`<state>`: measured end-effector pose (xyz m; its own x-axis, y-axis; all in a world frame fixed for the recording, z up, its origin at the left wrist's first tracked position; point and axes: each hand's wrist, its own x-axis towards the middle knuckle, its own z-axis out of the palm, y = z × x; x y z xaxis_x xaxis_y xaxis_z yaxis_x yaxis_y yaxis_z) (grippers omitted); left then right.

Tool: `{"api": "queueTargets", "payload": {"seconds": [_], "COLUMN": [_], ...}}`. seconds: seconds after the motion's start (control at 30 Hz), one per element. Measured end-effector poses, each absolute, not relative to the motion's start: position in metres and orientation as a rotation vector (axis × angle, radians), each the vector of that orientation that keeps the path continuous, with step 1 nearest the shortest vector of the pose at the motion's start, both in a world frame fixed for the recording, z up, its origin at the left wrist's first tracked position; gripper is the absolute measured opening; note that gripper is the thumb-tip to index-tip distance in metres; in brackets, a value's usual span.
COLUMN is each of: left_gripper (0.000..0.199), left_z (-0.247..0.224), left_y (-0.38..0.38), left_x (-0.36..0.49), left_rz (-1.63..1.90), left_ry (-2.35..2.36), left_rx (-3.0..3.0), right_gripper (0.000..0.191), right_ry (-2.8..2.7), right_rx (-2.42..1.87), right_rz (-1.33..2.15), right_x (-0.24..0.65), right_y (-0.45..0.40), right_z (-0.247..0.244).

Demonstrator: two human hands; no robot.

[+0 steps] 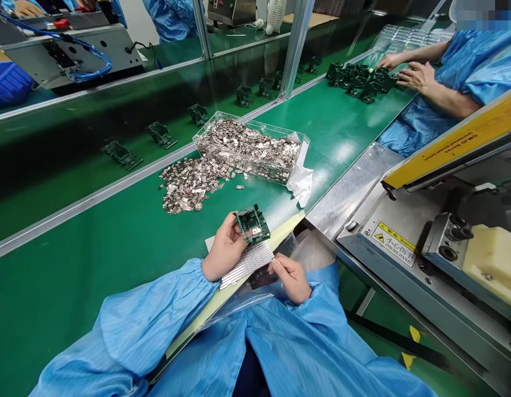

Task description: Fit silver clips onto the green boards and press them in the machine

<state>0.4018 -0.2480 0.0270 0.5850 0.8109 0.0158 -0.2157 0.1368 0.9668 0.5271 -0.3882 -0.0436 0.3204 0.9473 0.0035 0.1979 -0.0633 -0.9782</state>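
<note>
My left hand (225, 248) is closed on a green circuit board (253, 225), thumb and fingers at its left edge, tilted up above the table. Below the board lies a bundle of thin silver strips (243, 267), partly covered by that hand. At the right end of the strips, my right hand (292, 277) pinches a strip end between thumb and finger; the exact grip is small in view. Farther forward, a clear plastic box (304, 149) is filled with small silver metal parts (251, 140). A loose pile of the same parts (185, 184) lies to its left.
Green circuit boards (159, 134) stand in a row behind a metal rail (94, 201). At the right is a machine with a warning label (394, 242). A co-worker's hands (416, 77) are at a heap of boards (358, 80). Yellow edging (286, 231) runs along the near table edge.
</note>
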Motion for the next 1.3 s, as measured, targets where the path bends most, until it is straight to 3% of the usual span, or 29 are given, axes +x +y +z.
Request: {"api": "queueTargets", "payload": {"seconds": [0.2,0.3,0.5,0.67,1.03,1.3], "left_gripper": [0.036,0.039,0.046,0.037,0.033,0.031], "left_z": [0.021,0.02,0.026,0.027,0.025,0.025], "left_y": [-0.249,-0.252,-0.26,-0.263,-0.268,-0.27], "left_x": [0.401,0.398,0.394,0.395,0.39,0.388], "left_rz": [0.885,0.907,0.793,0.966,0.982,0.957], "left_ry": [0.587,0.605,0.594,0.59,0.593,0.541], "left_rx": [1.14,1.119,1.098,1.274,1.45,1.482], "right_gripper": [0.037,0.022,0.016,0.007,0.012,0.019], "right_ry": [-1.184,-1.175,-1.041,-0.99,-0.942,-0.727], "right_rx": [-1.773,-1.84,-1.555,-1.503,-1.588,-1.332], "right_rz": [0.851,0.753,0.505,0.237,0.155,0.482], "right_x": [0.541,0.55,0.538,0.507,0.481,0.482], "right_y": [-0.398,-0.403,-0.383,-0.347,-0.325,-0.322], "right_z": [-0.037,-0.013,0.045,0.042,0.032,0.026]}}
